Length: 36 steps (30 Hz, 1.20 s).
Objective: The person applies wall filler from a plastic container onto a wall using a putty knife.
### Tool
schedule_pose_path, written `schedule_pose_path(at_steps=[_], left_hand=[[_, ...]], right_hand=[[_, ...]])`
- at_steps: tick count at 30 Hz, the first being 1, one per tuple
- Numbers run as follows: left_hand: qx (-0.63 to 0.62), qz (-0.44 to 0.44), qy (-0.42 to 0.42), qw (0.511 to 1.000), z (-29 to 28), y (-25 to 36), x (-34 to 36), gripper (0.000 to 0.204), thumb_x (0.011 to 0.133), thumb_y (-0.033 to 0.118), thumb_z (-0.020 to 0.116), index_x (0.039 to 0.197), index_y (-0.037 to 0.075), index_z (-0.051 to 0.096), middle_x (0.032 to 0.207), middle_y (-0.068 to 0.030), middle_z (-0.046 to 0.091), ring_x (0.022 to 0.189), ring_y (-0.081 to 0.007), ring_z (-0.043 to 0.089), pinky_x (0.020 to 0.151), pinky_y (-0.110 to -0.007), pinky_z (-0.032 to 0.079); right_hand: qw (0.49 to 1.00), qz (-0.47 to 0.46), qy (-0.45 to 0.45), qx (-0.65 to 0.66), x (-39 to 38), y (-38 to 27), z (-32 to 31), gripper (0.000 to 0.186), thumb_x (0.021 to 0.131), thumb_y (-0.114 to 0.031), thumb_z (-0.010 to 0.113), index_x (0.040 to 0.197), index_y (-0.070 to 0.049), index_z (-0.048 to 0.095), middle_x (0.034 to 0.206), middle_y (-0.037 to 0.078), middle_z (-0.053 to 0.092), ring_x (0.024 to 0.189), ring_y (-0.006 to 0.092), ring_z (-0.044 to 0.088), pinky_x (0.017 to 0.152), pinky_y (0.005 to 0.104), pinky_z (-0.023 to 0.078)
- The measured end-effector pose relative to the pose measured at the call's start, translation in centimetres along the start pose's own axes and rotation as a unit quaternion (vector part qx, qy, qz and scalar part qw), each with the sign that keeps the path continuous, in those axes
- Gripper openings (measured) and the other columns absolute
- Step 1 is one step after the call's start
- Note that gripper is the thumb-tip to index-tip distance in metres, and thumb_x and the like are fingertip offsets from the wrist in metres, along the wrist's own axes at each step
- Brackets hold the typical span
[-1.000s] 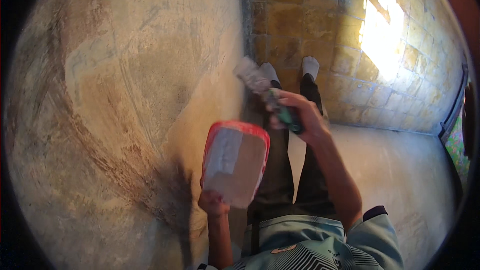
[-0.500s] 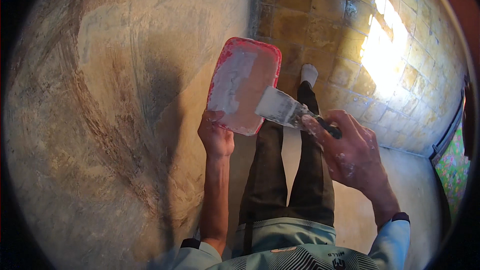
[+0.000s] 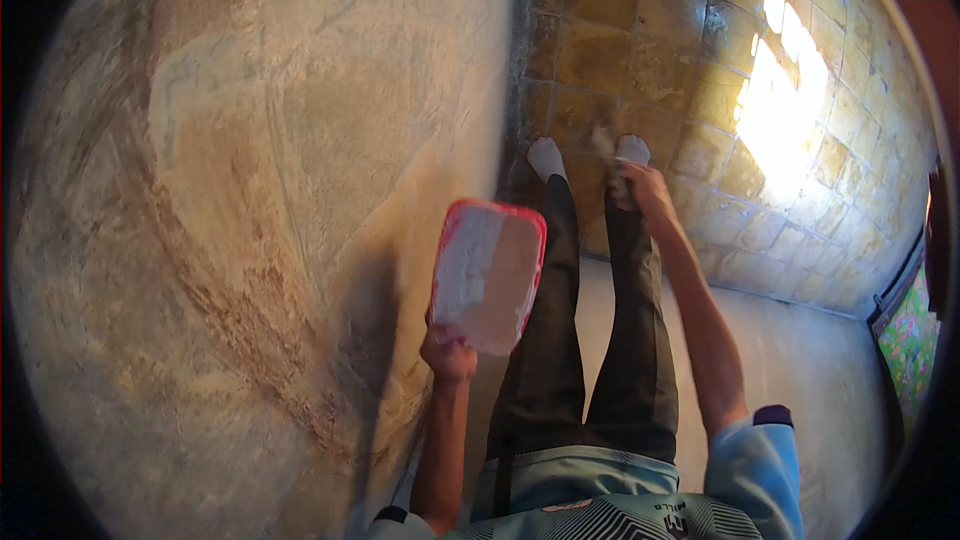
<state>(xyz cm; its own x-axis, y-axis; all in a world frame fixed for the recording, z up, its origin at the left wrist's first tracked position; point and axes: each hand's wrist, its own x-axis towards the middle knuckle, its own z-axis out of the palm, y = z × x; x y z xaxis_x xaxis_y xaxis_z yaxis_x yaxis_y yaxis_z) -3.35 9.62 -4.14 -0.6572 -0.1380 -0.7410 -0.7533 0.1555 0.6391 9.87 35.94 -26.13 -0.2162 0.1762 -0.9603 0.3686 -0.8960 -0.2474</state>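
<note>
My left hand [image 3: 449, 353] grips this likely light, stiff tray [image 3: 498, 208] by its near corner; right hand [image 3: 647, 192], blurred, seemingly clasps a scraper [image 3: 604, 145].

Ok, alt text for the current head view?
Left hand holds a red-rimmed tray bearing pale paste; right hand, apart from it, grips a motion-blurred tool. Socked feet stand on tiles beside a patchy wall.

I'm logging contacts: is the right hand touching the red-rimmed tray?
Apart. The head view shows a clear gap: a trouser leg and tiled floor lie between the right hand and the tray.
</note>
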Motion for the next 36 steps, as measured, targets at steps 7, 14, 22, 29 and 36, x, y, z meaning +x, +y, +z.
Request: schedule_pose_path(at_steps=[7,14,22,29,36], left_hand=[[-0.063,-0.106,-0.011,0.992,-11.8,-2.4,-2.4,0.043,0.067,0.014,0.053,0.108,0.001,0.061,0.097,-0.0083,0.061,0.095,-0.0257,0.060,0.086,-0.039,0.050],[-0.013,-0.122,0.071,0.990,-10.3,-0.3,-4.2,0.033,0.066,0.010,0.052,0.097,0.007,0.062,0.082,-0.0003,0.057,0.071,-0.0139,0.054,0.062,-0.026,0.045],[-0.037,-0.110,-0.062,0.991,-9.4,1.6,-3.7,0.055,0.065,0.010,0.052,0.119,0.001,0.058,0.117,-0.0116,0.061,0.114,-0.0269,0.056,0.095,-0.038,0.047],[-0.055,-0.155,0.001,0.986,-11.1,1.8,-4.2,0.062,0.061,0.010,0.052,0.123,0.001,0.056,0.124,-0.0127,0.059,0.118,-0.0310,0.055,0.100,-0.042,0.045],[-0.036,-0.152,0.002,0.988,-9.3,2.6,-4.7,0.064,0.060,0.011,0.051,0.123,0.002,0.057,0.122,-0.0114,0.059,0.117,-0.0311,0.054,0.101,-0.042,0.045]], right_hand=[[0.991,-0.098,-0.054,-0.079,7.1,5.7,17.3,0.020,0.083,-0.016,0.056,0.081,0.000,0.068,0.074,0.005,0.065,0.070,0.0154,0.059,0.064,0.0304,0.043],[0.981,-0.092,-0.008,-0.169,3.3,0.9,20.5,0.029,0.077,-0.025,0.053,0.081,0.001,0.066,0.072,0.018,0.065,0.071,0.0282,0.064,0.070,0.0399,0.049],[0.988,-0.083,-0.036,-0.123,1.6,1.8,22.7,0.030,0.075,-0.023,0.054,0.078,0.005,0.065,0.063,0.021,0.060,0.061,0.0273,0.064,0.064,0.0401,0.050],[0.988,-0.089,-0.078,-0.095,-2.6,1.5,22.6,0.032,0.077,-0.026,0.057,0.080,0.005,0.068,0.058,0.013,0.060,0.057,0.0187,0.063,0.058,0.0343,0.050],[0.984,-0.064,-0.143,-0.089,-7.4,1.8,20.9,0.035,0.078,-0.021,0.063,0.098,0.008,0.067,0.070,0.010,0.063,0.065,0.0132,0.062,0.061,0.0311,0.053]])
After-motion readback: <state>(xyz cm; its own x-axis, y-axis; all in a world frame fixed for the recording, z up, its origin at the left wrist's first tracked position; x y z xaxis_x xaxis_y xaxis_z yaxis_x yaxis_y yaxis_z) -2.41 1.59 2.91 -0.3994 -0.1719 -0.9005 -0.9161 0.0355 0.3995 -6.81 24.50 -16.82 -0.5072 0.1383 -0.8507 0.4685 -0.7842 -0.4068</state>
